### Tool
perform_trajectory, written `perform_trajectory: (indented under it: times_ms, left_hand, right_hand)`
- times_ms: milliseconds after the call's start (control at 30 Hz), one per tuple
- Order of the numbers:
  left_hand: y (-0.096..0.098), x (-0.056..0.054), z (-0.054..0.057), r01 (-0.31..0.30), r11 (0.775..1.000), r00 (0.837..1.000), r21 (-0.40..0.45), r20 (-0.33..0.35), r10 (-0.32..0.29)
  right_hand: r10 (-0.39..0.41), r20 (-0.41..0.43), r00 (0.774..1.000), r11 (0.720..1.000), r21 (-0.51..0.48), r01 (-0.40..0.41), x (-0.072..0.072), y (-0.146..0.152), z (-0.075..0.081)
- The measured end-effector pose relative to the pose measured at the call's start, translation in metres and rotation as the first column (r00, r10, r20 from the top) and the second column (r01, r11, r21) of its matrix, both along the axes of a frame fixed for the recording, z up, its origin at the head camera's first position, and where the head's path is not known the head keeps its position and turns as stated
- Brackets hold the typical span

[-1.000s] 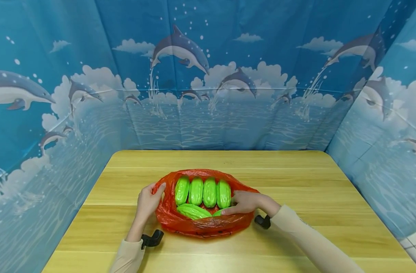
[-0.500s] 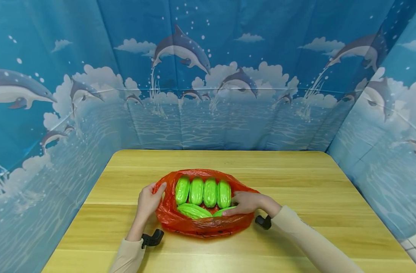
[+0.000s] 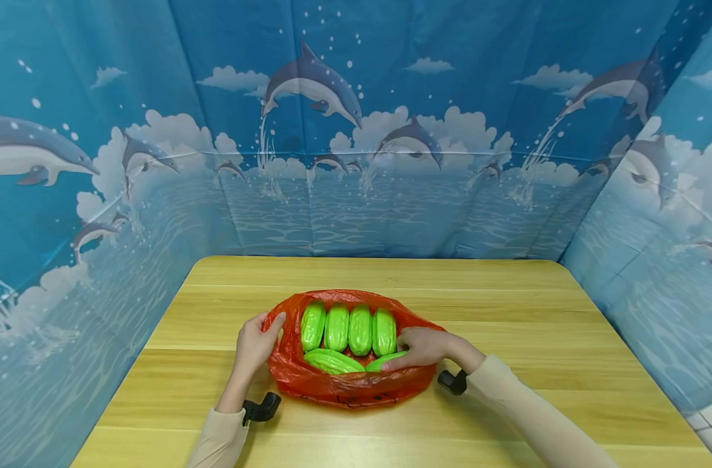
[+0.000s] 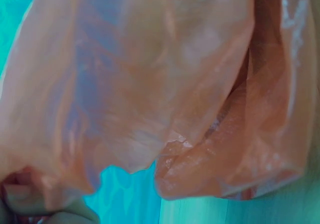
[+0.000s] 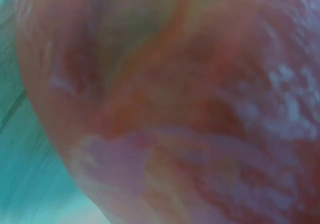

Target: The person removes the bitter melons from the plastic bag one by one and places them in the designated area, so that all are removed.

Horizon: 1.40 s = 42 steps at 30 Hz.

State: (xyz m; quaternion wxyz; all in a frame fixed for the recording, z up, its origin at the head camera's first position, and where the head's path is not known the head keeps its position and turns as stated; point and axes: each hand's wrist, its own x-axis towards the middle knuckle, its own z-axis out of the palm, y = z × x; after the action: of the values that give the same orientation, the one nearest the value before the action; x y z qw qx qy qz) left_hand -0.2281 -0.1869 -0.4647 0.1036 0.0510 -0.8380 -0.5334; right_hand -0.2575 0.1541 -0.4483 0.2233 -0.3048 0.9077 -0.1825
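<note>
A red plastic bag (image 3: 350, 389) lies with its mouth spread wide in the middle of the table. Inside, several bright green, ridged bitter melons (image 3: 360, 330) stand in a row at the back. Another bitter melon (image 3: 334, 361) lies sideways in front of them on the left. My left hand (image 3: 255, 341) pinches the bag's left rim; in the left wrist view its fingertips show beside the thin plastic. My right hand (image 3: 423, 348) reaches into the bag's right side and grips the front right bitter melon (image 3: 384, 362). Some of its fingers are hidden. The right wrist view shows only blurred red plastic.
The wooden table (image 3: 484, 292) extends around the bag on all sides. Behind and beside it hangs a blue curtain (image 3: 426, 208) printed with dolphins. A black wrist-worn camera (image 3: 262, 408) sits by the left wrist, another (image 3: 452, 382) by the right.
The right thumb has shifted slightly, and more of the front right bitter melon shows than a second ago. The left hand and the bag stay practically where they were.
</note>
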Motion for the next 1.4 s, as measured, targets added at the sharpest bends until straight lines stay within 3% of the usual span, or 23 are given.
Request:
perform_trajectory:
  times_ms: [267,833,1400]
  left_hand:
    - [-0.0004,-0.0003,0.0002,-0.01,1.0,1.0,-0.005,0.006,0.01]
    - [-0.0018,-0.0003,0.0,-0.005,1.0,1.0,-0.019,-0.005,0.005]
    - [-0.0021,-0.0002,0.001,0.014,1.0,1.0,0.003,0.015,-0.014]
  right_hand:
    - [0.029,-0.029,0.999,0.996,-0.082,-0.031,-0.0013,0.0022,0.0004]
    - [-0.036,-0.032,0.999,0.988,-0.153,0.031,-0.0021,0.0051,-0.0004]
    - [-0.141,0.06,0.988,0.956,-0.251,0.152,-0.0048,0.0046,0.001]
